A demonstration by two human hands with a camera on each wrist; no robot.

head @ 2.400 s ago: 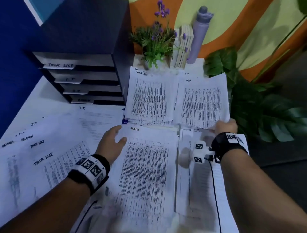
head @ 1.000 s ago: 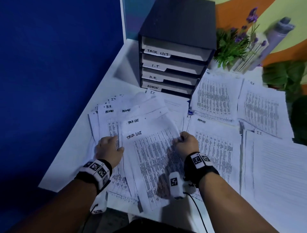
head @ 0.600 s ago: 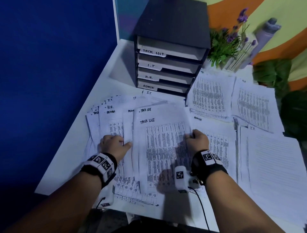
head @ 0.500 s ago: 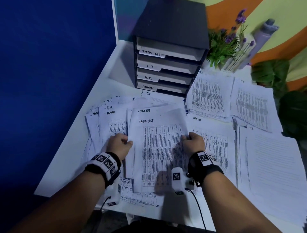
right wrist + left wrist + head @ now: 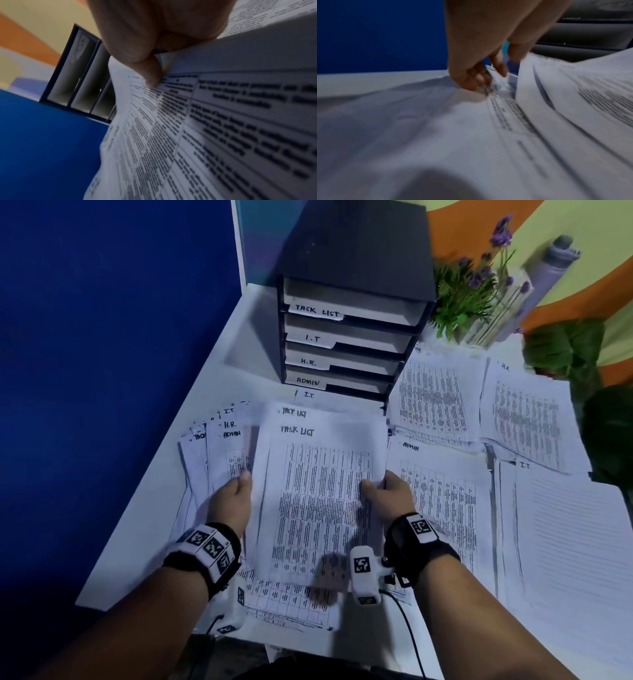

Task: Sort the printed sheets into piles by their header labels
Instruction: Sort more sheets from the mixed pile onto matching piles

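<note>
Two sheets headed TASK LIST point(image 5: 318, 501) are held just above the table's front left. My right hand point(image 5: 387, 491) pinches their right edge, thumb on top point(image 5: 150, 67) of the printed table point(image 5: 223, 121). My left hand point(image 5: 236, 494) is at their left edge. Its fingers point(image 5: 479, 75) curl round the edge of a printed sheet, beside the lifted sheets point(image 5: 573, 94). Under and left of them lies a fanned unsorted pile point(image 5: 222, 446) with I.T., H.R. and ADMIN headers showing.
Piles lie to the right: ADMIN point(image 5: 442, 494), I.T. point(image 5: 565, 542), H.R. point(image 5: 527, 419) and one more point(image 5: 435, 398). A black drawer unit point(image 5: 349, 337) labelled TASK LIST, I.T., H.R., ADMIN stands behind. A plant point(image 5: 469, 292) and bottle point(image 5: 555, 265) are at the back right, a blue wall left.
Both hands left the right-hand piles for the unsorted pile at the left. My right hand took the TASK LIST sheets, and they now sit straighter between both hands.
</note>
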